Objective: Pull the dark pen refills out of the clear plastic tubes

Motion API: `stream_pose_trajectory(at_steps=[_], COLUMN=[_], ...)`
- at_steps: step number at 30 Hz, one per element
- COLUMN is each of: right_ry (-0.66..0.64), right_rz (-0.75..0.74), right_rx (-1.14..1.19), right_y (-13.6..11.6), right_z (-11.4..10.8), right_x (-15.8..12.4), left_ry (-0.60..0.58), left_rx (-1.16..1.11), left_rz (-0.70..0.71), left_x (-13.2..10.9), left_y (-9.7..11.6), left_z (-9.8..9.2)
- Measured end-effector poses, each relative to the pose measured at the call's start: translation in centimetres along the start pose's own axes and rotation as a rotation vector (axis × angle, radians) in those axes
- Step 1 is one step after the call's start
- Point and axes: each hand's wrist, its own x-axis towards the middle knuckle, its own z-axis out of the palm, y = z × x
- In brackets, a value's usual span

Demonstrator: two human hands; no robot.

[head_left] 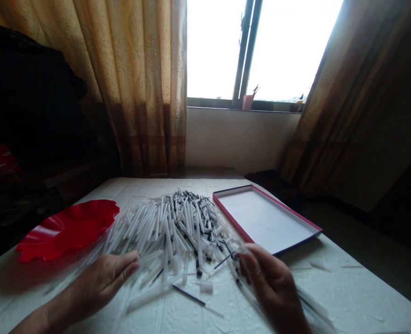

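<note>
Pinching a thin dark rod (224, 260) between thumb and fingers, the right hand (270, 276) sits at lower right in the head view. The rod's long axis slants leftward and down, its free tip aimed toward the left hand (111, 276), well apart. There, thumb and fingers lie close together; a blurred clear tube (152, 257) meets the fingertips, but whether that grip holds it, I cannot tell. Beyond and between both hands, a heap of pale tubes (157, 222) covers the white counter (358, 297).
</note>
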Motion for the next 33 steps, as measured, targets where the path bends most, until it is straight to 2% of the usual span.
stream_pose_trajectory(at_steps=[1,3,5,9,17,20,22,28,31,33], right_ry=[0.039,-0.037,-0.116,-0.279,-0.365,-0.287,-0.185,0.175,0.24,0.193], right_rz=[0.057,0.058,0.021,0.097,0.23,0.223,0.204,0.243,0.289,0.306], right_rx=[-0.002,-0.058,-0.128,-0.206,-0.223,-0.185,-0.159,0.054,0.062,-0.013], right_y=[0.1,0.0,0.0,0.3,1.2,1.2,1.1,0.9,0.9,0.9], right_z=[-0.1,0.3,1.4,3.2,3.6,3.1,2.6,0.3,-1.9,-3.4], right_x=[0.2,0.2,-0.1,-0.9,-0.8,-0.6,-0.3,0.9,1.0,0.7], left_ry=[0.01,0.003,-0.031,-0.052,-0.101,-0.16,-0.172,-0.111,-0.118,-0.128], left_rx=[-0.001,0.017,0.055,0.137,0.19,0.181,0.189,0.17,0.174,0.175], left_rz=[-0.019,-0.021,0.006,0.01,-0.141,-0.217,-0.256,-0.167,-0.147,-0.146], left_x=[0.1,0.5,0.7,0.4,-0.1,-0.3,-0.4,-0.1,0.1,0.1], left_y=[-0.7,-1.1,-0.6,0.5,0.0,-0.1,0.1,1.6,2.6,2.9], left_z=[0.0,0.2,0.7,1.4,0.1,-0.7,-1.0,-0.2,0.7,1.2])
